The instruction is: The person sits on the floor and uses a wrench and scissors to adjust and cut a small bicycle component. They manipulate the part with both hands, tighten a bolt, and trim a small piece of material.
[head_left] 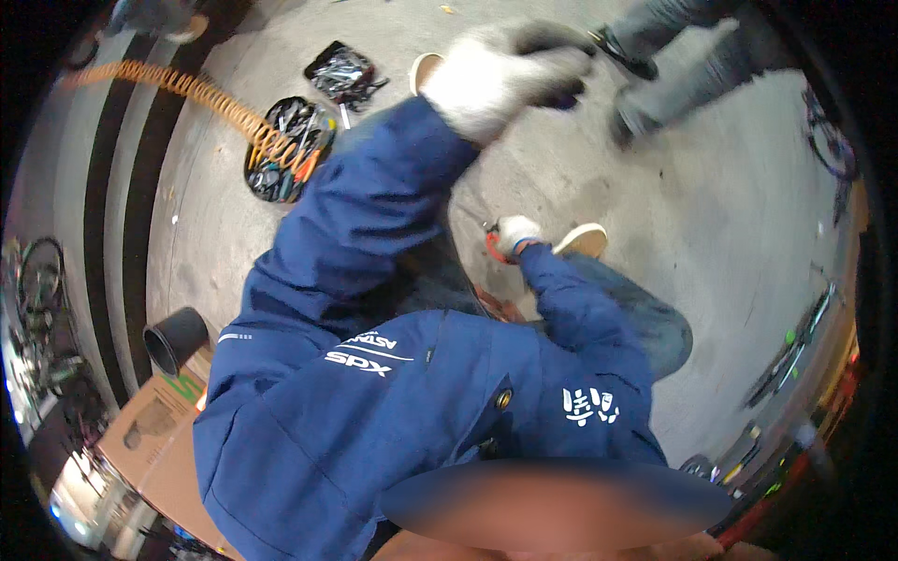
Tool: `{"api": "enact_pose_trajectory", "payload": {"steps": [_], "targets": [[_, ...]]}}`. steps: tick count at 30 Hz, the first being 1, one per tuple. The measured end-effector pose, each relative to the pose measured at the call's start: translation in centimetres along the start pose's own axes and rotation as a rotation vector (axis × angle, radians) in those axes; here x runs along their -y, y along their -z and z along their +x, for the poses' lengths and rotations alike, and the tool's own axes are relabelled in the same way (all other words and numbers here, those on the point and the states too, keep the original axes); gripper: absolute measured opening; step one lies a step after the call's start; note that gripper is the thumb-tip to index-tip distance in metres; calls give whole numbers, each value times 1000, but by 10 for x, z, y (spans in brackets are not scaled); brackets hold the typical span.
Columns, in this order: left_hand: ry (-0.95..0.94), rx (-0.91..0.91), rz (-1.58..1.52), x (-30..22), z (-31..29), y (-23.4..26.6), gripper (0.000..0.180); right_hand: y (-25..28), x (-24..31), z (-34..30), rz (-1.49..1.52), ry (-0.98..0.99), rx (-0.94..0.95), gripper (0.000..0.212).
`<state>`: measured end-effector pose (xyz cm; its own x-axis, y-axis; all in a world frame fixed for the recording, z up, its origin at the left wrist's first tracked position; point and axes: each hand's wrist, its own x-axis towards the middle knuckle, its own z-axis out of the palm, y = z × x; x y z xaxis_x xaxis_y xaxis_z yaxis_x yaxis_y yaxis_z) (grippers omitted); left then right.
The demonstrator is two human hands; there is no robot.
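My left hand [510, 79], in a white glove with dark grey fingers, is raised in front of me on an outstretched arm and blurred. Its fingers are bent and close together, and a small dark blue thing shows beneath them, too blurred to name. Lower down, my right hand [519, 234], also in a white glove, is closed around a red-handled hand tool [494, 245] beside my right shoe [585, 240]. The tool's exact kind cannot be made out. My left forearm and sleeve cover part of the floor and my left leg.
On the floor at the left are a round black container of tools [271, 182] and a black tray of small metal parts [339, 70], with an orange coiled hose [187, 84] crossing over. A black bucket [176, 338] sits by a cardboard box [150, 425]. Another person's legs [692, 89] stand far right.
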<state>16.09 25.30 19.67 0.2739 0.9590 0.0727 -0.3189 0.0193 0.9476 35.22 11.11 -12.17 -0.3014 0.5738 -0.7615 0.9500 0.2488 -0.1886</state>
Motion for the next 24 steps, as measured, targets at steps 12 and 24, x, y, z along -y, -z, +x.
{"api": "enact_pose_trajectory", "payload": {"steps": [12, 24], "targets": [[11, -140, 200, 34, 9, -59, 27, -22, 90, 51, 63, 96, 14, 42], [52, -29, -69, 23, -3, -51, 32, 191, -27, -70, 1073, 442, -236, 40]]}}
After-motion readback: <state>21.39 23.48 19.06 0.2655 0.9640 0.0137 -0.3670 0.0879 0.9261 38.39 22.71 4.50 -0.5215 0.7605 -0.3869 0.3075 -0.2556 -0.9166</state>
